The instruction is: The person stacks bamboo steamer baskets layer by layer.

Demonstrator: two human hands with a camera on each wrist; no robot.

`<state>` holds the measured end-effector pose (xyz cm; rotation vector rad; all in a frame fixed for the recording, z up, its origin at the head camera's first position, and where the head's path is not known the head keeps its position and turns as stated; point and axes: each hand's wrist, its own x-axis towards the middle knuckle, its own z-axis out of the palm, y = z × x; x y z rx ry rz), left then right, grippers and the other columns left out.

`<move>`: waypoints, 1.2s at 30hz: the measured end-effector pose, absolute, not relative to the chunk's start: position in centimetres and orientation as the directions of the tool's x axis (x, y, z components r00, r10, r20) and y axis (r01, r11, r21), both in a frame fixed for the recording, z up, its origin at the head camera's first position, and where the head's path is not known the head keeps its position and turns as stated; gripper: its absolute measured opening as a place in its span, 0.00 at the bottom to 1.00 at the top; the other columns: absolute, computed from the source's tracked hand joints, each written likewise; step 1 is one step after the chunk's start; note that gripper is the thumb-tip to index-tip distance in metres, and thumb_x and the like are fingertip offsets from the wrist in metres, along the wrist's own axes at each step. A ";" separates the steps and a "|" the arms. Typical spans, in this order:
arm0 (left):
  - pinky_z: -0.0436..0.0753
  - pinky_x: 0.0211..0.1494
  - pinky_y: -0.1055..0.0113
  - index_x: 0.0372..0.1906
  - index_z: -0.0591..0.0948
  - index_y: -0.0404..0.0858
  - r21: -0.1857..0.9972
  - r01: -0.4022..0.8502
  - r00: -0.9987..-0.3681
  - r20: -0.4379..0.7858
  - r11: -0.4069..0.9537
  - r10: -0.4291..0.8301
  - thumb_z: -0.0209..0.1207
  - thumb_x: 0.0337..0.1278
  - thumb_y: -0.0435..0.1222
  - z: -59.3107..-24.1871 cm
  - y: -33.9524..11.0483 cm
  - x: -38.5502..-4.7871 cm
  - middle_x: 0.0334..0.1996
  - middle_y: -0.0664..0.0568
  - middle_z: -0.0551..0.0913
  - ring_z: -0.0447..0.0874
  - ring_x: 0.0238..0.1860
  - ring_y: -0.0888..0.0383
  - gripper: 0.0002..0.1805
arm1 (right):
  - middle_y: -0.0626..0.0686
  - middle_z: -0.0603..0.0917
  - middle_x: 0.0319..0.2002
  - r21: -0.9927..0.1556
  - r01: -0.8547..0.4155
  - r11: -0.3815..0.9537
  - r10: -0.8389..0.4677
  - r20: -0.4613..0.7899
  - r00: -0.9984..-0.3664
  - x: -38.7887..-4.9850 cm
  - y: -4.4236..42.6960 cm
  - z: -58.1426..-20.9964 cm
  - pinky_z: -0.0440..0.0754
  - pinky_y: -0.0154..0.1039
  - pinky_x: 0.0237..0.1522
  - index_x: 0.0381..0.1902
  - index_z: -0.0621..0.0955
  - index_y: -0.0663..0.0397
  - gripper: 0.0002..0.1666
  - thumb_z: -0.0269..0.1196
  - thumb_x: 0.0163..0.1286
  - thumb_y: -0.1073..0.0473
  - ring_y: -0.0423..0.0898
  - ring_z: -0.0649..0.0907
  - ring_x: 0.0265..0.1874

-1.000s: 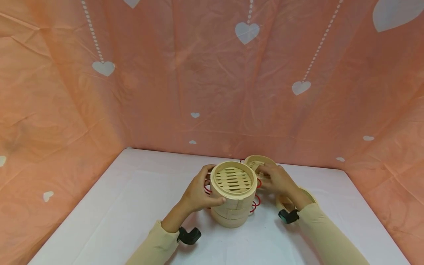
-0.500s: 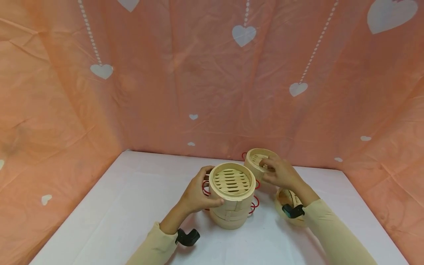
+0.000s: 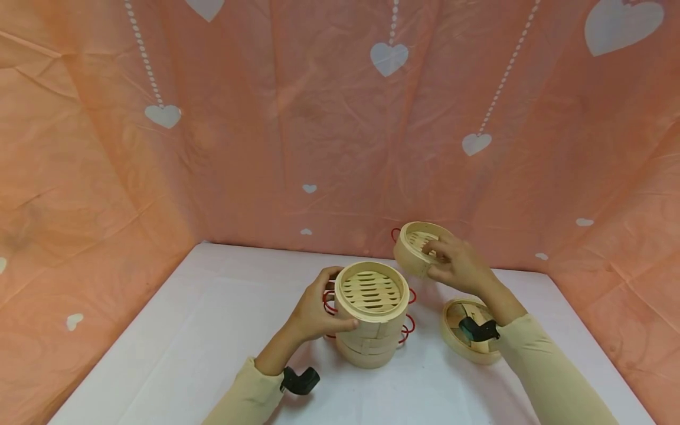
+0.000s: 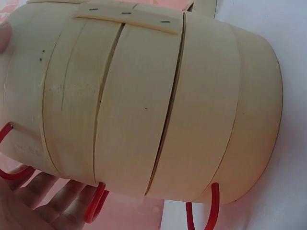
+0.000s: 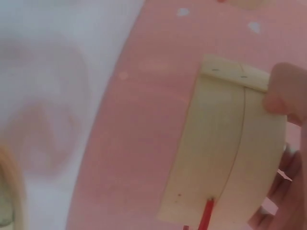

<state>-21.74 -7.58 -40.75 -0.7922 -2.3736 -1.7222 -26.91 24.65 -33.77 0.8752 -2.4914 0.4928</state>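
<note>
A stack of bamboo steamer baskets (image 3: 370,337) stands upright on the table, with red loop handles on its sides and a slatted floor showing in the top one. My left hand (image 3: 314,311) grips the stack's upper left side, thumb across the front and fingers behind. In the left wrist view, the stacked baskets' walls (image 4: 139,105) fill most of the picture. Behind the stack, my right hand (image 3: 463,264) holds another bamboo steamer basket (image 3: 410,257) by its rim, tilted and raised off the table. The right wrist view shows the thumb (image 5: 283,91) against this basket's wall.
A shallow round bamboo piece (image 3: 461,349) with crossed strips inside lies on the white table (image 3: 228,319), below my right wrist. Pink-orange cloth (image 3: 340,147) with white hearts rises behind the table and along both sides.
My right hand has lifted its steamer basket up and slightly right, away from the stack. The round bamboo piece beneath that wrist shows more. My left hand keeps its hold.
</note>
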 end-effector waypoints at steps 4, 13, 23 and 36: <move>0.81 0.54 0.63 0.65 0.65 0.42 0.854 0.465 -0.860 0.373 0.234 0.349 0.78 0.28 0.40 -40.8 -7.6 -21.7 0.55 0.47 0.76 0.80 0.53 0.53 0.51 | 0.45 0.75 0.30 -0.150 -0.695 0.703 -0.517 0.563 -0.645 -26.6 24.6 -33.0 0.69 0.35 0.27 0.36 0.80 0.45 0.16 0.66 0.45 0.62 0.39 0.72 0.26; 0.79 0.59 0.60 0.65 0.65 0.42 0.836 0.488 -0.852 0.393 0.251 0.346 0.78 0.28 0.41 -40.8 -7.6 -21.7 0.57 0.50 0.75 0.76 0.58 0.55 0.51 | 0.45 0.74 0.30 -0.079 -0.732 0.677 -0.542 0.619 -0.568 -25.6 23.9 -31.2 0.68 0.43 0.34 0.37 0.80 0.47 0.16 0.65 0.46 0.62 0.41 0.72 0.29; 0.79 0.57 0.56 0.67 0.64 0.38 0.830 0.504 -0.843 0.413 0.238 0.345 0.77 0.30 0.41 -40.4 -7.5 -21.5 0.59 0.45 0.75 0.76 0.58 0.51 0.52 | 0.46 0.77 0.33 -0.032 -0.752 0.659 -0.564 0.641 -0.521 -24.2 22.5 -29.7 0.68 0.46 0.40 0.37 0.80 0.48 0.15 0.64 0.47 0.59 0.43 0.74 0.34; 0.77 0.60 0.59 0.66 0.65 0.39 0.836 0.493 -0.849 0.403 0.241 0.341 0.76 0.31 0.41 -40.3 -7.5 -21.6 0.59 0.46 0.75 0.74 0.60 0.51 0.50 | 0.45 0.75 0.33 0.019 -0.806 0.592 -0.618 0.653 -0.439 -22.6 20.5 -29.0 0.70 0.45 0.35 0.37 0.80 0.46 0.16 0.63 0.45 0.60 0.42 0.74 0.34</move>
